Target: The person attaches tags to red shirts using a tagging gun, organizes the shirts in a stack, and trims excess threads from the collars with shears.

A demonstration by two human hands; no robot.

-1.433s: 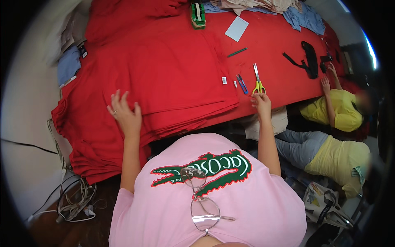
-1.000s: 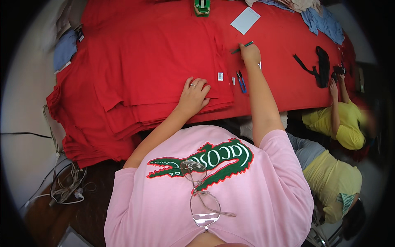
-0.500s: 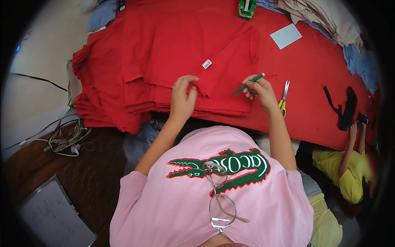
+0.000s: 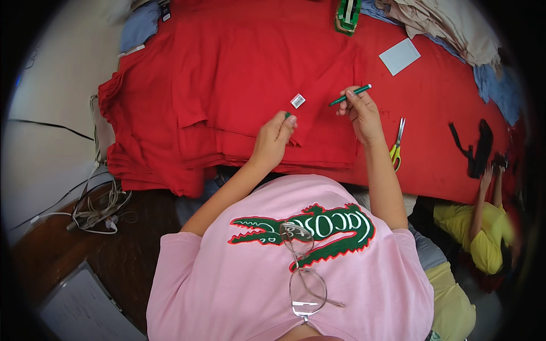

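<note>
Moved the green pen [image 4: 351, 95] farther from the body since half a second ago, pinched in the right hand [image 4: 365, 117] near the right edge of the stacked red cloth [image 4: 250, 85]. Narrowed the left hand [image 4: 272, 140], loose before, onto a small green cap [image 4: 288, 115], near a white label [image 4: 297, 101]. See yellow-handled scissors [image 4: 400, 138] right of the right wrist.

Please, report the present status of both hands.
Right hand holding green pen. Left hand pinching small green piece, possibly cap. Red cloth below, white label showing. Yellow-handled scissors near right forearm.
</note>
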